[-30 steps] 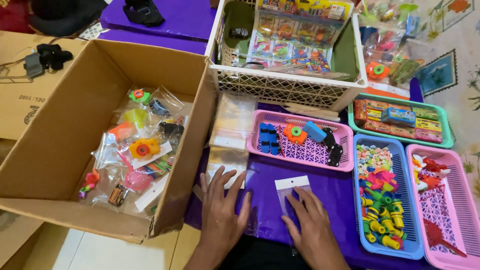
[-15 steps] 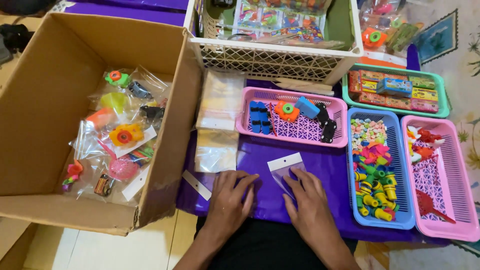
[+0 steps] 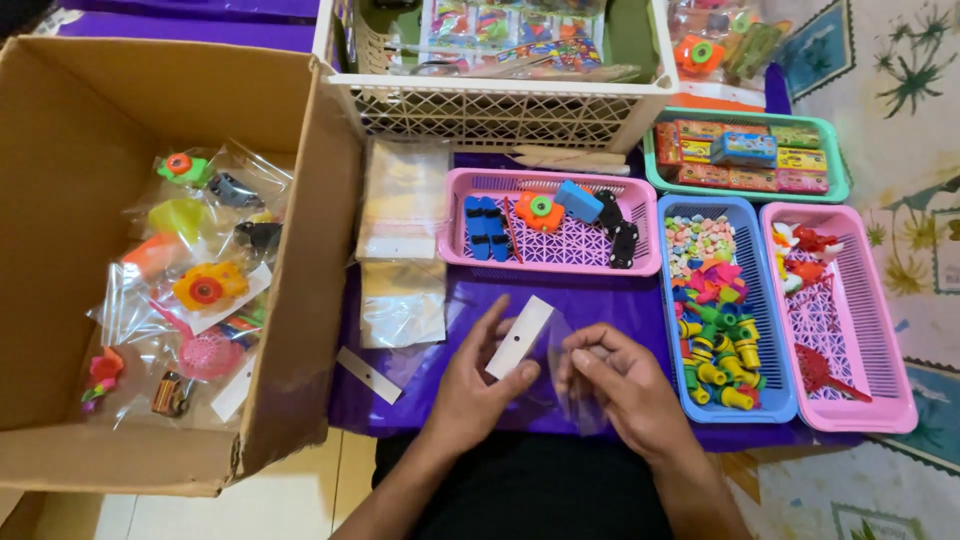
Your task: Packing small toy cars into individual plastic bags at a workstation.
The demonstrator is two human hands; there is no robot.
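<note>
Pink tray (image 3: 650, 262), cardboard box (image 3: 300, 300) flank hands' clear bag (image 3: 560, 350).

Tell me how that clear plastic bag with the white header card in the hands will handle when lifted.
The clear bag looks thin and see-through, so probably floppy and very light. Its white header card seems stiffer, the better place to pinch, as the left hand does. The glossy film may slip under the right hand.
</note>
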